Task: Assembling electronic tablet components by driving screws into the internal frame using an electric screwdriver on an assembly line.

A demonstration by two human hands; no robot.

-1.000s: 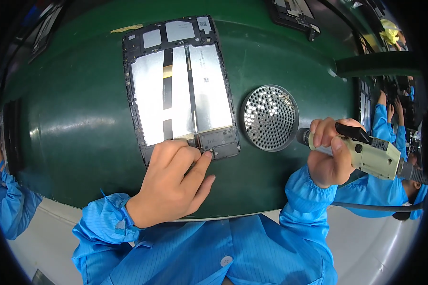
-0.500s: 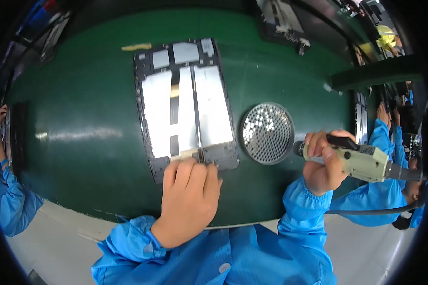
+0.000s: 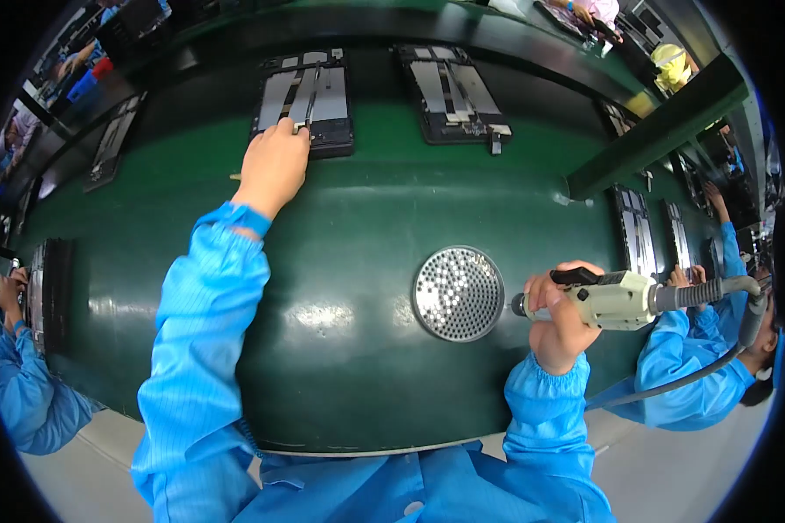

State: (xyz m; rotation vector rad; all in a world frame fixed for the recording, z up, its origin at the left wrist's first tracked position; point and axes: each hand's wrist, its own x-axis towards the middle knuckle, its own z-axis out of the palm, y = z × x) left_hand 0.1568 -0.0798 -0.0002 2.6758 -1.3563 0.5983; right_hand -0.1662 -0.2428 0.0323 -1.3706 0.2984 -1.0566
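Note:
My left arm is stretched out to the back of the green bench, where my left hand (image 3: 275, 170) has its bent fingers closed on the near edge of an opened tablet-like device (image 3: 330, 103). That device is a flat black frame with silver battery panels; my fingertips are partly hidden against it. At the right, my right hand (image 3: 565, 315) is wrapped round a pale green powered screwdriver (image 3: 617, 301) with a black lever and a grey hose. Its nose points left, close to a round grey dish (image 3: 458, 295) full of small holes, many of them bright.
A second such device (image 3: 453, 96) lies at the back, right of the first. A green post (image 3: 654, 126) slants up at the right. More devices (image 3: 635, 234) lie beyond it. Co-workers in blue sleeves sit at the left (image 3: 22, 366) and right (image 3: 698, 370).
The device has moved from the middle of the bench to the far side, with my left hand at its near edge. The view has shifted; my right hand still holds the screwdriver.

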